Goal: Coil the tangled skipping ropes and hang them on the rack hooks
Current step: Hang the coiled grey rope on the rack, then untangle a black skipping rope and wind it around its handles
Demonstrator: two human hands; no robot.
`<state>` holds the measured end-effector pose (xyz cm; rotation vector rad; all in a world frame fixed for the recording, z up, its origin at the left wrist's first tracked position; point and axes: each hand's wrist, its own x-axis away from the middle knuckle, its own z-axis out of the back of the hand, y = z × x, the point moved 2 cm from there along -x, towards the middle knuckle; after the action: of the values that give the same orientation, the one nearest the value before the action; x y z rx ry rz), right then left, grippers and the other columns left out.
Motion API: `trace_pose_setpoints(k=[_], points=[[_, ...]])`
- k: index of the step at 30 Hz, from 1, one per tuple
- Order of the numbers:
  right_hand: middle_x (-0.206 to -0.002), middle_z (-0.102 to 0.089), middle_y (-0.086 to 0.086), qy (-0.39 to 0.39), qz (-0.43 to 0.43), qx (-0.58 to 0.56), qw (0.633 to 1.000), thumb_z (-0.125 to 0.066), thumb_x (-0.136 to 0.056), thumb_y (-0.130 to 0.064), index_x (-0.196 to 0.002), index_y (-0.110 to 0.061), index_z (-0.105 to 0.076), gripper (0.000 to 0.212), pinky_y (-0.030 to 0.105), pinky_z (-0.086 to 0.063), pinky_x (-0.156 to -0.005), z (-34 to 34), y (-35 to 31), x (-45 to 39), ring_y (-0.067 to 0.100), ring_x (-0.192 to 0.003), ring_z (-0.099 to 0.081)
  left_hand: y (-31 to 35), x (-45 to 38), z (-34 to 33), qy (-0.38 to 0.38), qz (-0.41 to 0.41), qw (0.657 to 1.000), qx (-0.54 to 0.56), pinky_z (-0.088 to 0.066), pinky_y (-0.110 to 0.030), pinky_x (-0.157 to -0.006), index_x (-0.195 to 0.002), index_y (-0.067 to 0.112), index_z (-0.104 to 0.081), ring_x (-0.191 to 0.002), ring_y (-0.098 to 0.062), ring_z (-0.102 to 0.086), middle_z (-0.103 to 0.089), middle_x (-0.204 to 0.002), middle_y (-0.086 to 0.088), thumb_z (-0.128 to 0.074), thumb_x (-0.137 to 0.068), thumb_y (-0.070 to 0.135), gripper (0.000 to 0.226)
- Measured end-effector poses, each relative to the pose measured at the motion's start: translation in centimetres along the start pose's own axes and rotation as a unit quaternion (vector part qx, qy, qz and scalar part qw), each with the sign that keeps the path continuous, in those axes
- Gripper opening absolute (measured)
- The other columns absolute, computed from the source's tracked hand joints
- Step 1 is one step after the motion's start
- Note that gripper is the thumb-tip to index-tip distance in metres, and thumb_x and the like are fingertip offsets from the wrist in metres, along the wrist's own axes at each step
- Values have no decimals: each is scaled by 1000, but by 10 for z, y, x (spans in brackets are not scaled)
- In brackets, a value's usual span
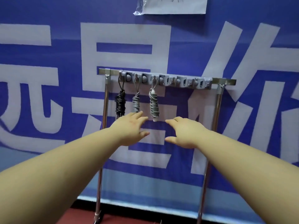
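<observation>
Metal rack point(217, 113) stands centre frame against a blue banner point(186, 49) with large pale characters; chrome uprights, a flat top bar, and a grey hook strip point(182, 82) fixed along that bar. Three coiled skipping ropes hang from the hooks at the left end of the strip, each by a loop, side by side and apart from one another: black rope point(120, 103) farthest left, grey rope point(136, 103) next, and a grey-and-white rope point(154, 106) third, hanging lowest with a white handle end showing at its bottom. Hooks toward the right of the strip carry nothing. Both bare forearms reach in from the lower corners of the frame. Left hand point(131, 128) is spread, fingers straight and slightly fanned, holding nothing; its fingertips lie at the bottom of the grey rope, and whether they touch it cannot be told. Right hand point(184, 132) is likewise spread flat, palm away, thumb out to the left, holding nothing; it sits just below and right of the grey-and-white rope, apart from it. White paper sheet point(174, 5) in a plastic sleeve at top centre of the banner. Dark red floor point(145, 217) at the bottom edge.
</observation>
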<state>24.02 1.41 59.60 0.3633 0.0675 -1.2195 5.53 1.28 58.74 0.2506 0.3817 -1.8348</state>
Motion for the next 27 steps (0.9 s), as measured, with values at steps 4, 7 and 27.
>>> trace_pose_setpoints(k=[4,7,27], points=[[-153,-25,2,-45,25,-13,999,-43,-94,-53,-152,-25,-13,71,41,-40,-103,-45,-22,38,24,-135,-33,21,51,-40,-54,-22,998,3,-17,-37,-117,-153,24,-13,-147,-22,-9,1,-162,-4,-34,-97,55,67],[-154,-25,3,-63,41,-46,996,-45,-94,-53,-151,-24,-15,71,40,-37,-105,-81,-41,59,23,-137,-31,35,84,-73,-75,-38,996,6,-13,-36,-117,-153,22,-13,-147,-23,-8,0,-162,-5,-34,-97,55,69],[-156,-21,8,-229,51,-148,961,-49,-93,-49,-151,-20,-18,72,39,-26,-113,-317,-92,124,25,-142,-22,47,174,-302,-278,-18,958,72,-12,-35,-118,-152,19,-15,-146,-26,-17,-10,-161,-9,-38,-97,51,68]])
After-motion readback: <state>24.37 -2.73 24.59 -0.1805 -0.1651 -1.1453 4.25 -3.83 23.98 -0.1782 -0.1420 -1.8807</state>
